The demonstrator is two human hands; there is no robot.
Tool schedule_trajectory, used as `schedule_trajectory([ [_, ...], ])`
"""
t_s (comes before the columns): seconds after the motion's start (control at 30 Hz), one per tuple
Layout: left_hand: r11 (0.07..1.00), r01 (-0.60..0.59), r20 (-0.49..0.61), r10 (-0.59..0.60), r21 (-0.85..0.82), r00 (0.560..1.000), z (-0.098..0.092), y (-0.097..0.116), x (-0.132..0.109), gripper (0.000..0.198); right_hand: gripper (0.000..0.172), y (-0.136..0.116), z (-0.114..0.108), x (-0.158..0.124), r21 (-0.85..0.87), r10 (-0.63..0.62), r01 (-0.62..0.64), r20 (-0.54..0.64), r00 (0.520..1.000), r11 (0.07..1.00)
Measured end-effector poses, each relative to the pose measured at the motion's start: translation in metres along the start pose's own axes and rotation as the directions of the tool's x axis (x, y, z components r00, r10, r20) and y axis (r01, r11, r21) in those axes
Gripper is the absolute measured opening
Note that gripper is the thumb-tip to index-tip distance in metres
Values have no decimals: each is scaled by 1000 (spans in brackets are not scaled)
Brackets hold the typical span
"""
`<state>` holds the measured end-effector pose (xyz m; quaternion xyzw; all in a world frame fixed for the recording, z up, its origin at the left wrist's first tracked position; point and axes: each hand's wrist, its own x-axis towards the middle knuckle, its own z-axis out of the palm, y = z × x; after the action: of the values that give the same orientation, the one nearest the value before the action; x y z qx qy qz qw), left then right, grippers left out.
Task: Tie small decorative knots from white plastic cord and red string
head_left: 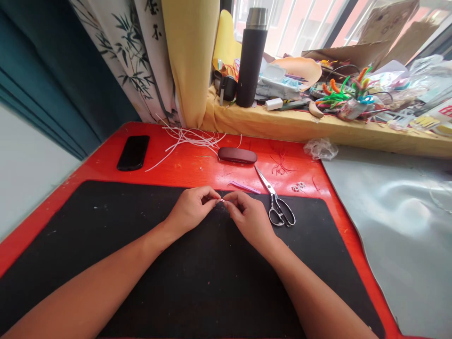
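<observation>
Over the black mat [208, 278], my left hand [192, 207] and my right hand [249, 214] meet fingertip to fingertip. Both are closed in a pinch on a tiny white and reddish piece [222, 200], too small for me to name. Just beyond my right hand lies a pair of purple tweezers [244, 187]. Scissors [275, 197] with metal handles rest to its right, partly on the mat, their blades pointing away from me.
On the red table [176, 169] lie a phone [133, 153], white strands [190, 138], a maroon case [237, 155], red threads [280, 164] and small beads [298, 187]. A dark thermos [252, 61] stands on the cluttered sill [240, 121]. A grey sheet [395, 226] covers the right side.
</observation>
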<state>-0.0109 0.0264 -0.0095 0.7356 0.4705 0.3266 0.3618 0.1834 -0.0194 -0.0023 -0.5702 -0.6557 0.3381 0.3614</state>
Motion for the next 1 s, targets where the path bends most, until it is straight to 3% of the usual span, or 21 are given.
schedule_trajectory([
  [0.17, 999, 22, 24, -22, -28, 999, 1, 2, -1, 8, 16, 1, -4, 2, -23, 13, -14, -35, 999, 1000],
  [0.37, 1000, 0, 11, 1, -25, 1000, 0, 5, -2, 9, 17, 2, -4, 2, -98, 4, 0, 43, 999, 995],
  [0.6, 999, 2, -5, -2, -36, 1000, 0, 7, -2, 9, 19, 1, -4, 2, -189, 5, 3, 44, 999, 982],
  [0.87, 922, 190, 18, -195, -339, 981, -2, 0, 4, 18, 24, 3, -7, 1, -150, 29, -27, 16, 999, 988],
  [1.0, 839, 261, 123, -231, -477, 965, -5, -3, 7, 23, 29, 8, -7, 4, -83, 52, -52, 1, 999, 995],
])
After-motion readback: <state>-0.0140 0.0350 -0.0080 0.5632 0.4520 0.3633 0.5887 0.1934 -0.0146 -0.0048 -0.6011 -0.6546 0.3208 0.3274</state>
